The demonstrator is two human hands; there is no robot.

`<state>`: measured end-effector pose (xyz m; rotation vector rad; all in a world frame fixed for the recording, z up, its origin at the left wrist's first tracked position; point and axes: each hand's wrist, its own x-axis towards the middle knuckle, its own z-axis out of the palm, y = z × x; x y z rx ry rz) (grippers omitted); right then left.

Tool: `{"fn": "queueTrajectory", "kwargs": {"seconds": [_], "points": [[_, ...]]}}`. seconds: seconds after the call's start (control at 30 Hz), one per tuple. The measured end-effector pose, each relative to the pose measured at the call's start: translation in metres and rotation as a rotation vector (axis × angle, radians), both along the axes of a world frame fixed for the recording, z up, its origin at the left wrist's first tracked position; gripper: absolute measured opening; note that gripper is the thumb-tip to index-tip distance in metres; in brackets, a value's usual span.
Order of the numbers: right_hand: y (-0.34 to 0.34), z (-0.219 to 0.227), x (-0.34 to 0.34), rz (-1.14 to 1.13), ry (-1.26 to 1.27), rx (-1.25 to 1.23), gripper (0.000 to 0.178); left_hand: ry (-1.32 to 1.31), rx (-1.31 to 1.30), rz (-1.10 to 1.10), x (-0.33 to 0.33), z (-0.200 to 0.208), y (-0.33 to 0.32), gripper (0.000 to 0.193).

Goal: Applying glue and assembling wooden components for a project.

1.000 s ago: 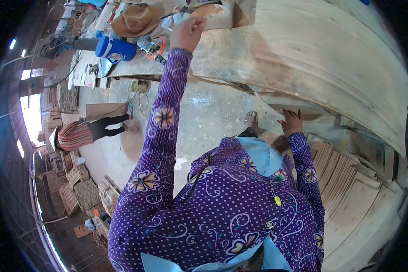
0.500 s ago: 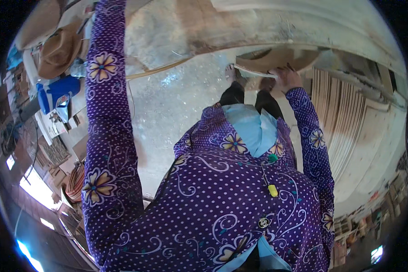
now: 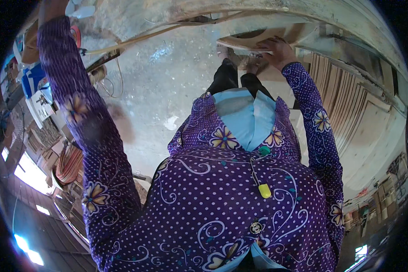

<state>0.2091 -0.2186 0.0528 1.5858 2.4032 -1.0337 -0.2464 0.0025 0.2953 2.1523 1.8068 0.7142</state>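
My right hand [image 3: 280, 52] is at the edge of a brown wooden panel [image 3: 240, 41] with a curved outline, near my feet. Its fingers lie over the panel's edge, with the thumb on the nearer side. My left arm reaches far out to the upper left, where my left hand [image 3: 52, 9] is mostly cut off by the picture's rim and its fingers are hidden. Pale bluish-white shapes [image 3: 81, 11] show beside it, too unclear to name. A large pale, dusty surface [image 3: 136, 22] with a curved edge spans the top of the view.
Several boards [image 3: 335, 95] stand stacked on edge at the right. A yellowish hose or strip [image 3: 136, 41] runs along the far edge. A blue container [image 3: 31, 80] and a coiled reddish hose [image 3: 69, 164] are at the left. Grey floor [image 3: 154, 90] surrounds my feet.
My left arm has swung outward to the left, bringing the wrist into view. My right hand stays at the panel's edge, slightly higher in the picture. The whole view has shifted.
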Motion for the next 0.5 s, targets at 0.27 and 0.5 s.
{"fn": "queueTrajectory", "kwargs": {"seconds": [0.27,0.5], "points": [[0.005,0.002,-0.013,0.068,-0.108,0.063,0.04,-0.495,-0.463,-0.121,0.125,-0.079,-0.196,0.017],[0.014,0.039,-0.036,0.04,0.0,0.087,0.04,-0.294,-0.396,-0.146,0.186,-0.165,-0.229,0.014]]}}
